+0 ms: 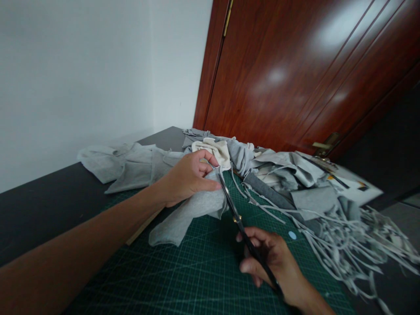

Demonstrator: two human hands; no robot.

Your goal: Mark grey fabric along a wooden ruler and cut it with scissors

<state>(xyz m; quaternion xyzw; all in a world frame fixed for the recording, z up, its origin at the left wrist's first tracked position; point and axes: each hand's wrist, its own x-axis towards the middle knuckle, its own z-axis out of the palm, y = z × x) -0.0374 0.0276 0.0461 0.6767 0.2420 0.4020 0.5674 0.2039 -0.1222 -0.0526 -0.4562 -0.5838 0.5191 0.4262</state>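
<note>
My left hand (193,177) is closed on a light grey piece of fabric (200,208), pinching its upper edge between thumb and fingers. Most of the cloth hangs down over the green cutting mat (200,267). In my right hand (272,258) is a pair of black scissors (236,218) with a gold-coloured pivot. Their blades point up and away, with the tips against the fabric edge just right of my left fingertips. Whether the blades are parted there is too small to tell.
Grey fabric pieces (141,164) lie at the left on the dark table (49,205). A cream cloth (213,151) sits behind my left hand. Cloth scraps (295,170) and tangled thin strips (344,245) heap up at the right. A wooden door (278,78) stands behind.
</note>
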